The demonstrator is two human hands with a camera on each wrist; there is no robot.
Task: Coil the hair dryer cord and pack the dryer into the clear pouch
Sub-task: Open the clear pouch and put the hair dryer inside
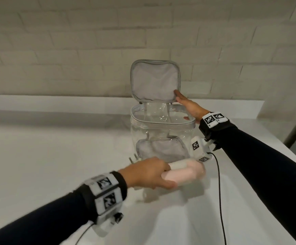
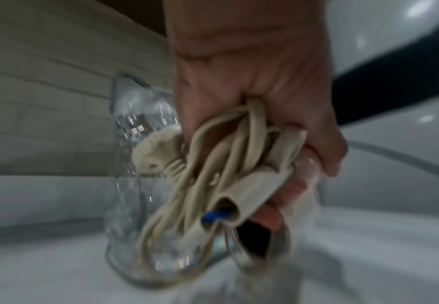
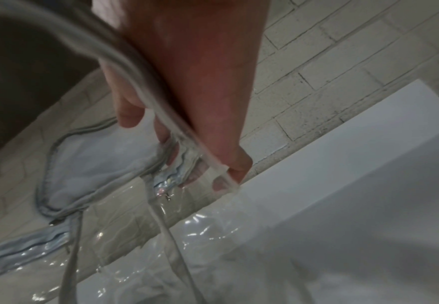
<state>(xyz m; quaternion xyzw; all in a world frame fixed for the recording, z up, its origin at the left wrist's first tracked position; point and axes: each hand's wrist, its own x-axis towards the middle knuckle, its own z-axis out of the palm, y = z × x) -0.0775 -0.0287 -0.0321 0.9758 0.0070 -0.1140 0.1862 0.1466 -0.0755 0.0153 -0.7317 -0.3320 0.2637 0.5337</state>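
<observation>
Near the middle of the white table [image 1: 37,156], the left hand [image 1: 147,172] gripped the pink hair dryer [image 1: 187,172] and its bundled cord [image 2: 213,164], just before the clear pouch [image 1: 161,135]. The right hand [image 1: 189,106] pinched the pouch's right rim, lid [image 1: 154,82] upright.

— Where does the head view look from?
— From above and behind both forearms, facing forward and down across the white table [image 1: 55,147] to the brick wall [image 1: 73,41].
— And the wrist views?
— Each sits close under its hand, looking along the fingers. All three views share the clear pouch [image 1: 161,133] [image 2: 135,127] [image 3: 135,216].
</observation>
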